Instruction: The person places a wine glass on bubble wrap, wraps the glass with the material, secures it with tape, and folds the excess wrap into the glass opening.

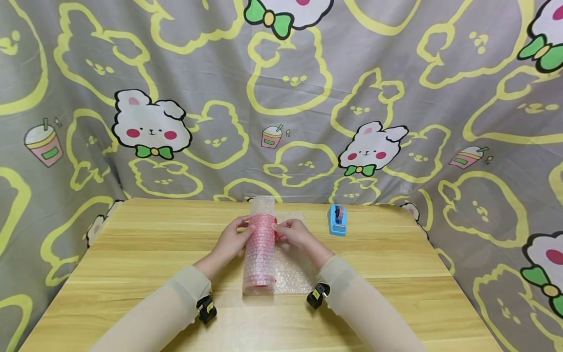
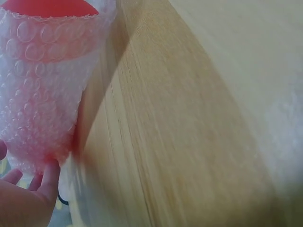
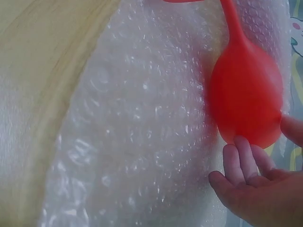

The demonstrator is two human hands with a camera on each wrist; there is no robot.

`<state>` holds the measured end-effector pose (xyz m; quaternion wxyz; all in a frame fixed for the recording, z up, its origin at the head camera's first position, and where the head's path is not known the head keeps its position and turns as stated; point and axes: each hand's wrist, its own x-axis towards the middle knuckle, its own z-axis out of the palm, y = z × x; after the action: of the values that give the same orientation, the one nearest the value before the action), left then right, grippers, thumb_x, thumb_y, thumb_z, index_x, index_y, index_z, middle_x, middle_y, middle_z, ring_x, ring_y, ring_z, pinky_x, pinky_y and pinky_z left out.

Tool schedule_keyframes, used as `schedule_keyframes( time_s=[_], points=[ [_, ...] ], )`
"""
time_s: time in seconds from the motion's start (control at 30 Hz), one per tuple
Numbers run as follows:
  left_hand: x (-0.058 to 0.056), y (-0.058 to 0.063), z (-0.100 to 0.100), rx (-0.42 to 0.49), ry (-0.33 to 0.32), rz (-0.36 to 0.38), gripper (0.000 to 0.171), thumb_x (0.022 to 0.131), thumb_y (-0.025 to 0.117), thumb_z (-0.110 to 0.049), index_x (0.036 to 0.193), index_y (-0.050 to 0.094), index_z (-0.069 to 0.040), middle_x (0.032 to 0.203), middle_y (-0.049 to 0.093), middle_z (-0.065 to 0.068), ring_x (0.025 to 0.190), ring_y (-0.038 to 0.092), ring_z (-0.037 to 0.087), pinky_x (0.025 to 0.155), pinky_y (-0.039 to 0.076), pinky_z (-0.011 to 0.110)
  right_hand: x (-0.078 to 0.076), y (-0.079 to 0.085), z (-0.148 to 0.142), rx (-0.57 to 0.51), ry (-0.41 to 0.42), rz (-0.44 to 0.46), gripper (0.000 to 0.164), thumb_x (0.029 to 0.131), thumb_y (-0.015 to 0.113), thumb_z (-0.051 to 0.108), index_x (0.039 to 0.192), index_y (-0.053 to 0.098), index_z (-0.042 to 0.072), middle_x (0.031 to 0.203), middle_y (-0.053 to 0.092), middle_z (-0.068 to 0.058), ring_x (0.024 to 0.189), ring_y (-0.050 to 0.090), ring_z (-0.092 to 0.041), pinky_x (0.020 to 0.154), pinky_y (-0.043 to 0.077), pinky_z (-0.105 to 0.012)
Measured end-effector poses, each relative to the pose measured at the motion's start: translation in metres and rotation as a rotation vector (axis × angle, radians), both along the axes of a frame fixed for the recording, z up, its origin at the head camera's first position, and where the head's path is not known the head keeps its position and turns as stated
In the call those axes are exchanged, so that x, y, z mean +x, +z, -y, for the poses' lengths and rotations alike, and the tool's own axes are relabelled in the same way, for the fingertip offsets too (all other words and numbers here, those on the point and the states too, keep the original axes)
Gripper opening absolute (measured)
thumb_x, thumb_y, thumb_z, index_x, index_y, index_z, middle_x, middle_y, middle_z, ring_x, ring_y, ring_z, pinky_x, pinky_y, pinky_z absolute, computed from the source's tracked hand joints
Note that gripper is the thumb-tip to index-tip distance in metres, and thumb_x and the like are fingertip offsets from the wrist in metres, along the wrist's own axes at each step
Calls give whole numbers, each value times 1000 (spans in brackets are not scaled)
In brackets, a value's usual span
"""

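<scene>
A red thing (image 3: 246,94) with a rounded bulb end and a narrow stem lies lengthwise, partly rolled in clear bubble wrap (image 1: 259,254). Its exact kind is hard to tell. At the roll's far left side, my left hand (image 1: 233,239) grips the wrapped part, thumb on top and fingers along the side. Opposite it, my right hand (image 1: 296,232) holds the bulb end, its fingers curled under the red surface and its thumb at the edge. In the left wrist view, the red end (image 2: 52,7) near me pokes out of the wrap.
Flat bubble wrap (image 1: 292,274) spreads right of the roll on the wooden table (image 1: 154,244). A blue tape dispenser (image 1: 337,221) stands at the back right. Behind the table hangs a patterned grey curtain (image 1: 211,88).
</scene>
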<state>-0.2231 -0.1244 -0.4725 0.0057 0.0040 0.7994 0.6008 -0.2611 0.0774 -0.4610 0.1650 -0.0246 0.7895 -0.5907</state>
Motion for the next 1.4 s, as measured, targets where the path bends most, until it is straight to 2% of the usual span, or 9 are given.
schedule_keyframes(
  time_s=[0.13, 0.3, 0.53, 0.63, 0.8, 1.07, 1.23, 1.4],
  points=[
    [0, 1, -1, -5, 6, 10, 43, 100, 62, -22, 140, 54, -6, 126, 57, 19, 102, 65, 31, 75, 56, 32, 0, 2, 0, 14, 11, 8, 27, 98, 63, 13, 103, 65, -14, 81, 68, -8, 86, 69, -32, 84, 58, -41],
    [0, 0, 0, 3, 19, -6, 44, 100, 63, -21, 137, 52, 0, 123, 58, 21, 103, 66, 32, 80, 57, 34, 0, 3, -1, 20, 19, 21, 28, 98, 63, 15, 104, 65, -12, 82, 68, -8, 85, 69, -30, 81, 58, -38],
    [1, 1, 0, 26, 14, 17, 35, 100, 63, -21, 126, 56, 2, 127, 58, 19, 94, 68, 24, 70, 58, 33, 0, 3, -1, -1, 22, 37, 28, 99, 62, 14, 105, 63, -13, 81, 67, -8, 88, 69, -35, 84, 58, -42],
    [1, 2, 0, 12, 16, 13, 34, 100, 63, -21, 125, 57, 2, 127, 58, 20, 96, 68, 26, 73, 59, 33, -1, 2, -1, -2, 18, 46, 28, 100, 61, 15, 105, 62, -12, 82, 67, -9, 88, 69, -35, 84, 57, -43],
    [1, 3, -1, 4, 21, 13, 34, 100, 64, -21, 124, 57, 2, 127, 59, 19, 102, 67, 29, 79, 59, 34, -1, 1, -2, 19, 20, 55, 28, 100, 61, 18, 104, 62, -10, 84, 66, -8, 87, 68, -30, 83, 57, -42],
    [0, 3, -1, -7, 41, 64, 36, 99, 58, -19, 130, 57, -2, 129, 59, 16, 96, 64, 22, 77, 56, 31, 1, 4, -2, 19, 26, 72, 28, 101, 60, 18, 104, 63, -9, 84, 67, -8, 85, 68, -26, 82, 56, -40],
    [0, 2, -1, -45, 45, 35, 43, 95, 58, -15, 134, 55, 3, 130, 59, 19, 101, 64, 25, 80, 55, 31, 1, 3, -2, 19, 35, 79, 27, 101, 59, 18, 103, 63, -9, 84, 68, -8, 82, 67, -22, 78, 56, -36],
    [1, 2, -1, -50, 28, 18, 41, 96, 57, -14, 133, 55, 5, 131, 58, 21, 108, 63, 31, 90, 54, 39, 0, 2, -1, 11, 41, 81, 27, 102, 58, 18, 103, 63, -9, 82, 67, -6, 82, 66, -21, 79, 55, -37]
  ],
)
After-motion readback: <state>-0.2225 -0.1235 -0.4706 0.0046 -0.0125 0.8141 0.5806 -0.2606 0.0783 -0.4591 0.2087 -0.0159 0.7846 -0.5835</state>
